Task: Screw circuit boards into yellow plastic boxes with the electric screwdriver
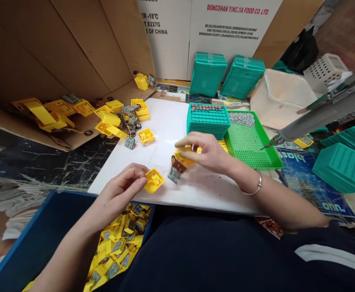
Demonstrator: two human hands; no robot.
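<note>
My left hand (pixel 125 183) pinches the edge of a small open yellow plastic housing (pixel 154 181) over the front of the white table. To its right, my right hand (pixel 209 152) has its thumb and fingers around another yellow plastic housing (pixel 183 155), which they partly hide. A circuit board (pixel 175 174) with a brown part hangs below that housing, blurred by motion. One more open yellow housing (pixel 146 136) lies farther back on the table, with a small circuit board (pixel 130 142) beside it.
A heap of yellow housings (pixel 110 118) lies at the left by a cardboard box (pixel 58 44). Behind my right hand stand stacked teal trays (pixel 208 121) and a green tray (pixel 247 142) of screws. An electric screwdriver (pixel 314 111) hangs at right. A blue bin (pixel 51 227) holds filled housings.
</note>
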